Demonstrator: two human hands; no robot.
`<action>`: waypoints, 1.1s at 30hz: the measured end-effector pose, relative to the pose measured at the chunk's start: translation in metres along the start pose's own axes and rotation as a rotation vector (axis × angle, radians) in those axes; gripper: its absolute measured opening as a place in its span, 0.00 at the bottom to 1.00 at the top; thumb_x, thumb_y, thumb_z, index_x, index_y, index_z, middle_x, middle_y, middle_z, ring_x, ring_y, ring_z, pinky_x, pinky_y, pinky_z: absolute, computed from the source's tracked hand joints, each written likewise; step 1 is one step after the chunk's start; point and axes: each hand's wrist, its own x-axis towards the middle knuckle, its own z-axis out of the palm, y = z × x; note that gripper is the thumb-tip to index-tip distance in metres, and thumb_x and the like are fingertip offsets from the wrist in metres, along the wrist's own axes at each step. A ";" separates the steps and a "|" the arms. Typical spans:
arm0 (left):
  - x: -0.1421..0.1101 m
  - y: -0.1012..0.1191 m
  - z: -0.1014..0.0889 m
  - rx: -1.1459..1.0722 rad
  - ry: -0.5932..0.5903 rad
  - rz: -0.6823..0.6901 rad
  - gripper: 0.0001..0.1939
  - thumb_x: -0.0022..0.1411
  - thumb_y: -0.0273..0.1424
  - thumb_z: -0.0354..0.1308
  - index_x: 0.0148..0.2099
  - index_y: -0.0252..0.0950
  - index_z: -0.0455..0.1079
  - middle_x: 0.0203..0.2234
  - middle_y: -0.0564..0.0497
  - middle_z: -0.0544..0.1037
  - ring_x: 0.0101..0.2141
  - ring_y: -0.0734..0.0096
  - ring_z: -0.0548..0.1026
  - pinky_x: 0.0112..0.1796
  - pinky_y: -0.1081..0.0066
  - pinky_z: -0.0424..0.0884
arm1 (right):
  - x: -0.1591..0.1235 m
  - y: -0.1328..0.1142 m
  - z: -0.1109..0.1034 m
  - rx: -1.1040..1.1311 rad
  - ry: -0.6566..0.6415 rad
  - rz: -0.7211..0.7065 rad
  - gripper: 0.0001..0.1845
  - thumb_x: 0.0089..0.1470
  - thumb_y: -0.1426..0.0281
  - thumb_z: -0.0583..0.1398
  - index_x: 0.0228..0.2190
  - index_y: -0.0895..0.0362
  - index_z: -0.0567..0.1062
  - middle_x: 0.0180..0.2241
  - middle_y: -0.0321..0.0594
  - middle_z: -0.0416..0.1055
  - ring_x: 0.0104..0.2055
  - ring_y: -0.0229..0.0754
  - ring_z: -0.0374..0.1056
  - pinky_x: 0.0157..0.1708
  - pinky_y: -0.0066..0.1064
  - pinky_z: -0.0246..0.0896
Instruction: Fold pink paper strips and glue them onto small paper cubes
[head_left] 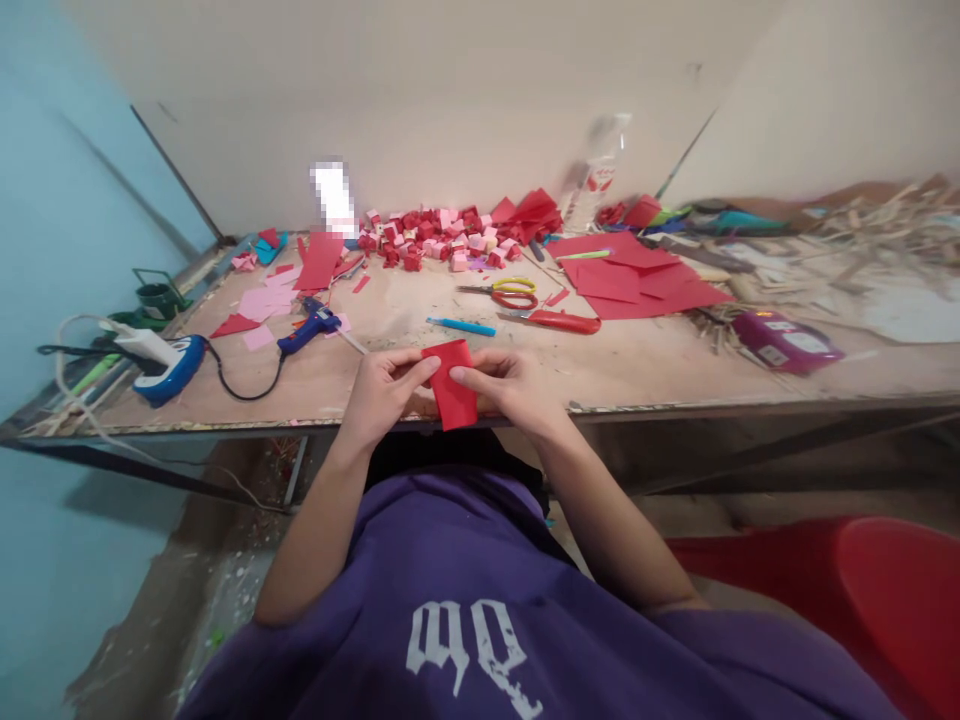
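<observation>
A small red paper strip (454,392) is held upright at the near edge of the wooden table (630,365). My left hand (384,388) pinches its left side with thumb and fingers closed. My right hand (506,385) pinches its right side the same way. The paper looks bent or folded between both hands. Farther back on the table lie a blue pen (461,326), scissors with yellow and red handles (502,292) and a red-handled cutter (559,320).
A pile of small red and pink folded pieces (435,240) sits at the back. Red paper sheets (637,275) lie right of centre, pink sheets (266,300) to the left. A blue glue gun (311,328) and its cord lie left. A red chair (885,590) stands at lower right.
</observation>
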 end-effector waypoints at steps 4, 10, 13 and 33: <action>-0.001 -0.001 0.000 0.002 -0.019 -0.024 0.14 0.62 0.42 0.67 0.35 0.35 0.81 0.27 0.49 0.83 0.27 0.68 0.78 0.28 0.72 0.73 | -0.002 -0.002 -0.001 -0.019 -0.001 -0.007 0.13 0.51 0.59 0.71 0.30 0.57 0.84 0.28 0.39 0.80 0.26 0.40 0.70 0.26 0.30 0.62; -0.001 0.000 0.000 0.007 -0.022 -0.023 0.14 0.62 0.42 0.67 0.33 0.35 0.80 0.26 0.50 0.82 0.27 0.68 0.78 0.29 0.72 0.72 | -0.003 -0.002 -0.002 -0.033 -0.015 -0.018 0.14 0.50 0.58 0.71 0.29 0.57 0.83 0.26 0.38 0.78 0.24 0.38 0.67 0.24 0.29 0.58; -0.001 -0.001 0.000 0.012 -0.023 -0.022 0.15 0.63 0.42 0.67 0.34 0.35 0.80 0.26 0.51 0.82 0.27 0.67 0.78 0.29 0.72 0.72 | -0.003 -0.001 -0.002 -0.041 -0.018 -0.032 0.14 0.51 0.58 0.71 0.29 0.58 0.83 0.25 0.37 0.77 0.24 0.37 0.67 0.24 0.29 0.58; -0.003 0.002 0.001 0.058 -0.032 -0.023 0.14 0.59 0.42 0.69 0.36 0.36 0.82 0.25 0.51 0.81 0.25 0.68 0.78 0.27 0.72 0.73 | -0.004 0.003 -0.008 -0.061 0.011 -0.067 0.18 0.55 0.53 0.68 0.33 0.55 0.85 0.29 0.40 0.80 0.30 0.43 0.72 0.27 0.32 0.65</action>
